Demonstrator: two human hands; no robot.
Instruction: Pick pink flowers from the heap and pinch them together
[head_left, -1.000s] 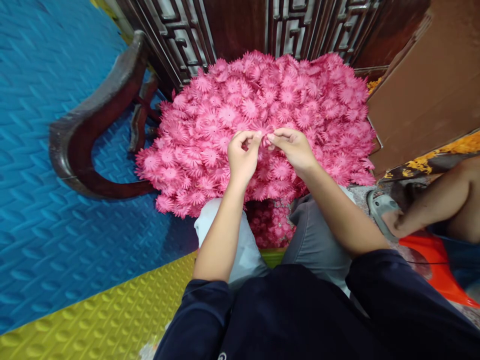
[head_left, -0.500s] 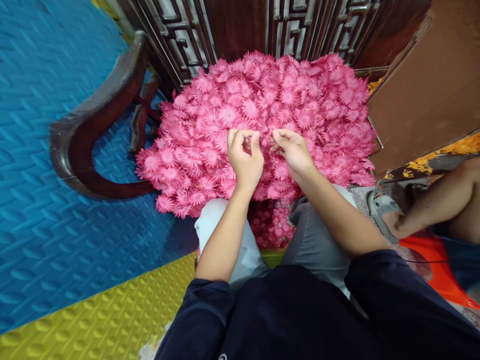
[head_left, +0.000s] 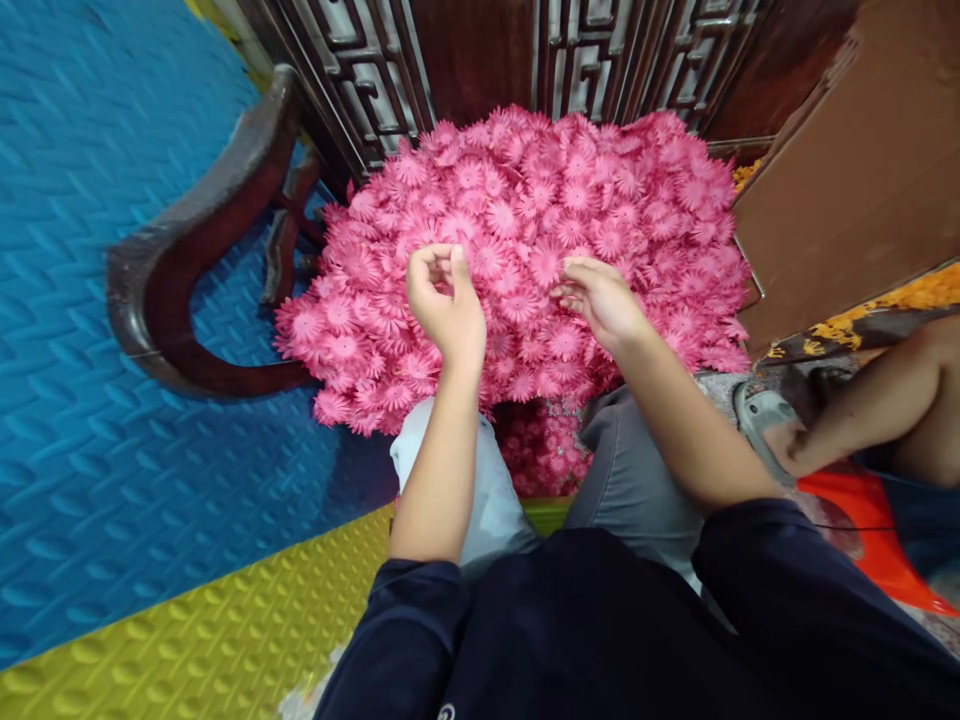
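A large heap of pink artificial flowers (head_left: 517,215) spreads in front of my knees, many of them round with thin pointed petals. Over the heap's left-centre, my left hand (head_left: 448,300) is pinched, thumb tip against the index finger. Anything between those fingertips is too small to make out against the pink. My right hand (head_left: 602,297) hovers to the right of it, its fingers loosely stretched and a little apart, with nothing visible in them. More pink flowers (head_left: 544,450) lie lower down between my legs.
A dark curved wooden armrest (head_left: 161,330) stands at left over blue textured matting (head_left: 52,450), with yellow matting (head_left: 225,610) nearer. Carved dark wood panels (head_left: 472,60) rise behind. At right are a brown cardboard sheet (head_left: 847,190), orange petals (head_left: 915,295), another person's leg (head_left: 877,400) and a red stool (head_left: 862,510).
My hands have moved apart: the left went leftward and slightly up, the right slightly to the right. The right fingers have loosened from a pinch. The heap looks the same.
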